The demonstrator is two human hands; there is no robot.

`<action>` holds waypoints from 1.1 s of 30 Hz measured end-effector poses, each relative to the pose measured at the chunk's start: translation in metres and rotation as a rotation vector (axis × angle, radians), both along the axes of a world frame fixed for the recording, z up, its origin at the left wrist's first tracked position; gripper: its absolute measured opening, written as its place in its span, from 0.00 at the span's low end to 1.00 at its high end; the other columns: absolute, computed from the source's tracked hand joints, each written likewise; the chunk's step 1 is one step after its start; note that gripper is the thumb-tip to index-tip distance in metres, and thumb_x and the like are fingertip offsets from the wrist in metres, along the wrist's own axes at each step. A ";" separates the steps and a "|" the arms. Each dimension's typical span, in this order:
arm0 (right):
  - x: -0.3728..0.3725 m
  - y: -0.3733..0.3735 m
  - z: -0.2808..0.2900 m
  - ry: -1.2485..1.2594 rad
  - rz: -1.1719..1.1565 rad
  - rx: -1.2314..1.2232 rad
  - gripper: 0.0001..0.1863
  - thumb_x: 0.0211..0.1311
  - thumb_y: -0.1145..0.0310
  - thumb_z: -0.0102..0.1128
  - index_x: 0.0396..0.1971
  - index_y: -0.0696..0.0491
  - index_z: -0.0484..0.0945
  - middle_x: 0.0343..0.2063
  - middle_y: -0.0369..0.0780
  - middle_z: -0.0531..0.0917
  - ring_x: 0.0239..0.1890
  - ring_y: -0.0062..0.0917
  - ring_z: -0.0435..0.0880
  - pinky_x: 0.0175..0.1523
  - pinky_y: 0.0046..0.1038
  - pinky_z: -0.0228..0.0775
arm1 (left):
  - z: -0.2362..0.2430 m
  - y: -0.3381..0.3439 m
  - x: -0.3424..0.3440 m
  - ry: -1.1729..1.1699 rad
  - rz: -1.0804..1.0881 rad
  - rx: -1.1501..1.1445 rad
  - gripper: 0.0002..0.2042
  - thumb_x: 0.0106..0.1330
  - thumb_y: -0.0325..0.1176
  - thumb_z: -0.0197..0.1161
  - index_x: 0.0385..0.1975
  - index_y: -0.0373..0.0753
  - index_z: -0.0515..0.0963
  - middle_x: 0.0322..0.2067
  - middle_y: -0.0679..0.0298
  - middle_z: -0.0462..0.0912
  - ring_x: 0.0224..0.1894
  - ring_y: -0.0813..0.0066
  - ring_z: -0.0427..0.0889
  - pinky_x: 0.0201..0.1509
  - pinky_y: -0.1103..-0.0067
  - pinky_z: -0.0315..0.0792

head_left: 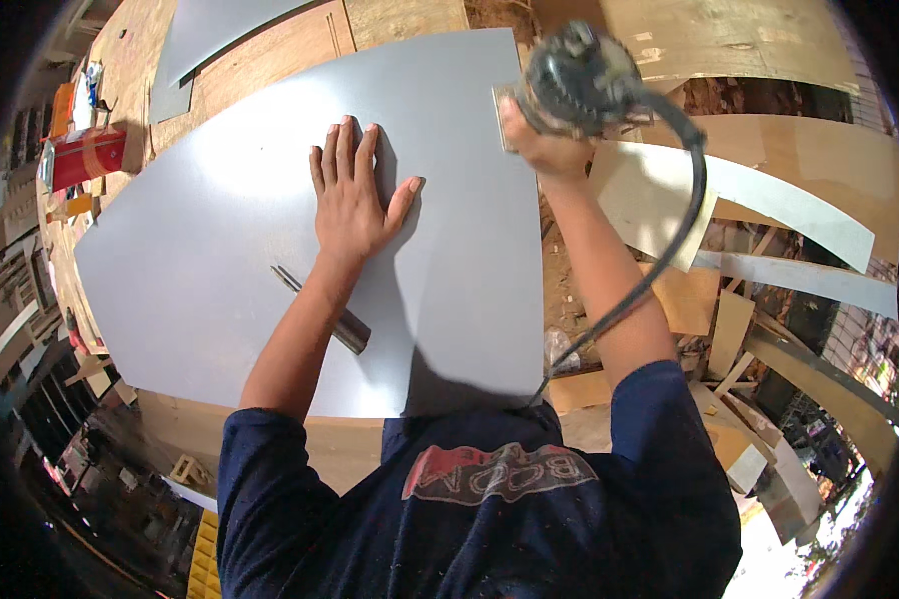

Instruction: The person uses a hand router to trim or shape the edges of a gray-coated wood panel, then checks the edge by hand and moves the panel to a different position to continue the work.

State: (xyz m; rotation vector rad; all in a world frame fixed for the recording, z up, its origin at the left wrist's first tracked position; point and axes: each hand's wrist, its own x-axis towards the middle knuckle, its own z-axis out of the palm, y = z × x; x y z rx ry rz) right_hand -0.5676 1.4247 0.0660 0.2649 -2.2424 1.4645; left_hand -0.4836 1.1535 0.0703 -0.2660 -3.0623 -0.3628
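A large grey laminate-faced panel [220, 240] with a curved far-left edge lies in front of me. My left hand [355, 200] rests flat on it, fingers stretched out and thumb apart. At the panel's right edge, near its far corner, my right hand [544, 140] grips a black corded trim router [577, 80]. The router's square base plate [502, 115] overlaps the panel edge; its bit is hidden. Its black cable [697, 190] runs down past my right forearm to my waist. Partly under my left forearm lies a dark metal cylinder with thin pointed ends [350, 331].
A red box [85, 158] and small items stand at the left on the wooden worktop [260, 75]. Another grey sheet [215, 35] lies at the far side. To the right, board offcuts [769, 200] and strips are piled low. A yellow ridged object [204, 559] shows at lower left.
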 end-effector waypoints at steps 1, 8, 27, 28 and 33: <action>-0.017 -0.007 0.000 0.071 -0.023 -0.132 0.23 0.54 0.59 0.83 0.46 0.52 0.86 0.41 0.33 0.88 0.44 0.23 0.87 0.53 0.31 0.82 | -0.002 -0.001 0.002 0.014 -0.005 -0.009 0.43 0.73 0.62 0.63 0.79 0.38 0.63 0.81 0.42 0.58 0.84 0.43 0.53 0.86 0.47 0.41; -0.091 -0.008 -0.012 0.285 0.042 -0.120 0.23 0.54 0.61 0.84 0.47 0.53 0.86 0.41 0.34 0.91 0.43 0.20 0.90 0.51 0.28 0.85 | 0.009 0.005 -0.004 0.047 -0.038 0.072 0.41 0.73 0.62 0.64 0.76 0.38 0.66 0.78 0.40 0.62 0.82 0.40 0.56 0.85 0.45 0.43; 0.215 0.060 -0.091 -0.677 0.139 -0.767 0.27 0.69 0.50 0.68 0.59 0.53 0.82 0.57 0.39 0.86 0.60 0.32 0.83 0.69 0.42 0.74 | -0.013 -0.002 0.001 0.212 -0.059 0.062 0.40 0.73 0.66 0.62 0.74 0.40 0.72 0.76 0.44 0.67 0.81 0.45 0.59 0.85 0.51 0.47; 0.238 0.065 -0.093 -0.836 0.167 -1.144 0.25 0.69 0.53 0.71 0.57 0.54 0.83 0.54 0.39 0.87 0.57 0.32 0.85 0.66 0.40 0.77 | -0.015 0.001 -0.002 0.217 -0.074 0.061 0.40 0.73 0.66 0.62 0.74 0.40 0.71 0.76 0.44 0.67 0.82 0.45 0.59 0.85 0.51 0.47; 0.297 0.047 0.000 0.075 -0.035 -0.045 0.17 0.68 0.62 0.73 0.49 0.55 0.83 0.46 0.43 0.90 0.50 0.37 0.90 0.62 0.41 0.81 | -0.018 -0.007 0.001 0.174 -0.049 0.046 0.41 0.74 0.67 0.59 0.77 0.42 0.68 0.79 0.44 0.63 0.83 0.46 0.56 0.86 0.49 0.45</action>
